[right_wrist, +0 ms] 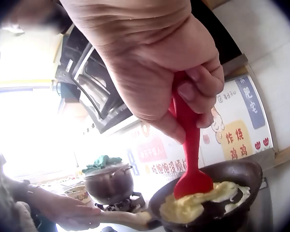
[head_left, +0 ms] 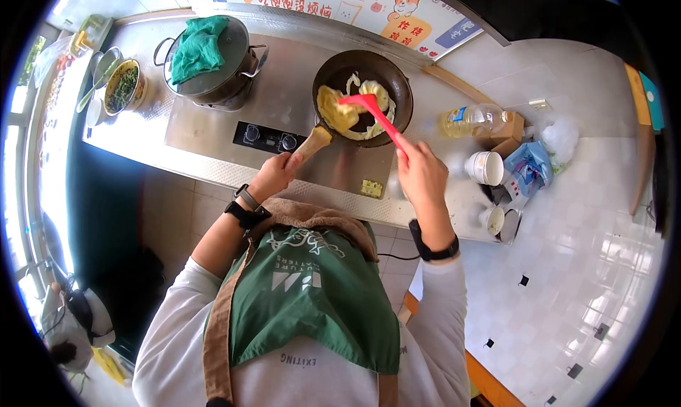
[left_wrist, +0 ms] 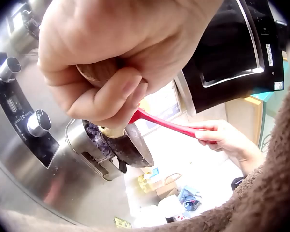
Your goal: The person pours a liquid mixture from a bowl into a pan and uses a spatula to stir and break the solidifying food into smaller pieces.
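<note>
A dark frying pan [head_left: 403,88] sits over the stove, with its wooden handle [head_left: 312,145] toward the person. My left hand [head_left: 273,176] grips that handle, fingers curled round it in the left wrist view. Soft yellow egg [right_wrist: 183,210] lies in folds in the pan, with whitish cooked bits along its edge. In my right hand [head_left: 423,176] is a red spatula [right_wrist: 191,150], its handle held between thumb and curled fingers. The spatula's broad head [right_wrist: 193,185] is down in the pan, against the egg.
Left on the stove stands a lidded pot [head_left: 234,52] with a green cloth [head_left: 200,45] on top. A bowl of chopped greens [head_left: 124,88] is farther left. An oil bottle [head_left: 475,120], white cups [head_left: 485,168] and a blue bag [head_left: 528,167] line the right side. Stove knobs [head_left: 287,141] face the person.
</note>
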The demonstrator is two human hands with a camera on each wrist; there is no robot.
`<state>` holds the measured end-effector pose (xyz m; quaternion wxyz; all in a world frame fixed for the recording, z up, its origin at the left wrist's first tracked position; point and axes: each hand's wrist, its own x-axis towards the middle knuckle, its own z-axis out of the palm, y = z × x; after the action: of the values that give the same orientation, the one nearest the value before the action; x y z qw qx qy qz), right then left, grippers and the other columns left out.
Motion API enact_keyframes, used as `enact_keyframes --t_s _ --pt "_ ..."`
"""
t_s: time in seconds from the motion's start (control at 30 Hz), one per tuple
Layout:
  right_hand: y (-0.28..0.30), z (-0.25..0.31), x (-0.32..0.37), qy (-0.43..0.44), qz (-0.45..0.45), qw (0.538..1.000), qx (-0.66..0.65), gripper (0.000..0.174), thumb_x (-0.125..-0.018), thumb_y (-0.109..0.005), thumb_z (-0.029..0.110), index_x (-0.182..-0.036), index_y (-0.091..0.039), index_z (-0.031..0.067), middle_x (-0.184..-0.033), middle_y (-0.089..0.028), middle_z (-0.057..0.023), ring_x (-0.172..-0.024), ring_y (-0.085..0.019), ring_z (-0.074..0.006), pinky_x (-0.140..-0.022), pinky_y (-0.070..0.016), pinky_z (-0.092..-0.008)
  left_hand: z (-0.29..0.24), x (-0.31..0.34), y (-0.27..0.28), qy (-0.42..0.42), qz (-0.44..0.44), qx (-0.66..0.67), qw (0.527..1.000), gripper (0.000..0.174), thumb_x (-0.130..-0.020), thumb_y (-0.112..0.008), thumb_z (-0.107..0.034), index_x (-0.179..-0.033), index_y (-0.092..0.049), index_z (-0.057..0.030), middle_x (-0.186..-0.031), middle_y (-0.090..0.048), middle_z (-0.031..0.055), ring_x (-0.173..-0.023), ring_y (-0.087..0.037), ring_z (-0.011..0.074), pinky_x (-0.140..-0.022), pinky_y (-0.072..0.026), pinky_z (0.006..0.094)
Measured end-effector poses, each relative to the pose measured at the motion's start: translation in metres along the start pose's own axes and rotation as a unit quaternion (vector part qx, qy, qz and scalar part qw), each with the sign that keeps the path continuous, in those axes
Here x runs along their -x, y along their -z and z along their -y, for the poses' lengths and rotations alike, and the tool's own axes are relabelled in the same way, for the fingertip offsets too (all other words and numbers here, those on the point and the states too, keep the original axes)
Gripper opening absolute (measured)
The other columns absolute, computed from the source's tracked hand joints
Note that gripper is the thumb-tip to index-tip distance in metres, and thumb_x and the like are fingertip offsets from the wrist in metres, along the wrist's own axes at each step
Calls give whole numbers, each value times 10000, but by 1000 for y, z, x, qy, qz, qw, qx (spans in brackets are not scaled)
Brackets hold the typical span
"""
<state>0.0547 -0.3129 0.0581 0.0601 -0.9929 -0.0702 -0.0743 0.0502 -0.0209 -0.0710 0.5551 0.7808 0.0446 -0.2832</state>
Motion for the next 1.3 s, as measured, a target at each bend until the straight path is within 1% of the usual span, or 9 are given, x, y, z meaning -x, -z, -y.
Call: enact_keyframes --t_s 0.1,0.17,0.43,0.53,0.7,0.8,1.03,1.2,1.3 --pt "25 1 29 -41 47 998 -18 266 -873 -601 197 -1130 -665 219 -755 -553 -63 -640 -607 -288 -570 -501 -386 -3 0 1 5 2 0 1000 484 -974 -457 -469 -897 -583 -8 -597 -537 34 -484 -531 135 -472 -437 303" --pt "10 0 34 -13 56 998 -19 291 -872 -600 189 -1158 -650 218 -760 -550 -68 -620 -605 -284 -551 -500 -386 0 0 1 -5 1 3 1000 486 -972 -459 -473 -897 -583 -9 -596 -536 34 -484 -531 135 -471 -437 301" --pt "-39 9 -16 0 -67 998 -6 299 -878 -592 193 -1172 -632 232 -820 -565 -61 -638 -612 -289 -558 -510 -397 3 -2 -2 -2 2 15 1000 512 -964 -474 -496 -1004 -606 -2 -586 -489 -7 -455 -462 81 -431 -398 245" --pt "-30 0 -7 62 -4 998 8 278 -868 -593 192 -1141 -646 196 -824 -569 -63 -614 -623 -268 -547 -511 -401 4 -3 -1 -12 -3 -8 1000 513 -964 -463 -501 -875 -583 -10 -594 -533 45 -494 -536 144 -487 -446 301" --pt "51 -9 25 -8 74 997 17 293 -844 -609 185 -1131 -651 224 -787 -570 -66 -628 -623 -277 -573 -510 -399 1 -1 -2 -10 -9 -2 1000 511 -969 -460 -491 -891 -587 -3 -586 -530 47 -488 -536 148 -486 -443 305" --pt "31 -1 27 7 68 998 9 262 -853 -616 197 -1106 -680 215 -759 -563 -74 -662 -602 -300 -588 -493 -411 10 -5 -3 -19 3 8 1000 519 -959 -479 -504 -1013 -612 -5 -594 -491 -2 -454 -463 88 -428 -390 247" --pt "-4 -15 -14 -53 -6 998 34 266 -848 -601 172 -1104 -673 194 -784 -596 -85 -670 -632 -294 -604 -519 -401 1 -1 -1 -14 -1 10 1000 508 -970 -460 -489 -923 -589 0 -597 -532 40 -486 -529 138 -476 -440 299" --pt "28 -39 10 -34 81 996 -27 265 -833 -623 170 -1084 -691 218 -786 -604 -86 -684 -629 -300 -625 -518 -412 0 0 -2 -13 -9 6 1000 505 -968 -466 -488 -932 -593 -1 -595 -527 41 -485 -524 139 -476 -441 300" --pt "40 -15 19 -13 123 992 -23 286 -838 -621 184 -1111 -679 245 -777 -589 -79 -669 -629 -289 -611 -517 -411 -3 1 -1 -6 -9 -6 1000 505 -968 -467 -490 -938 -595 -3 -596 -529 42 -484 -523 138 -475 -441 302"
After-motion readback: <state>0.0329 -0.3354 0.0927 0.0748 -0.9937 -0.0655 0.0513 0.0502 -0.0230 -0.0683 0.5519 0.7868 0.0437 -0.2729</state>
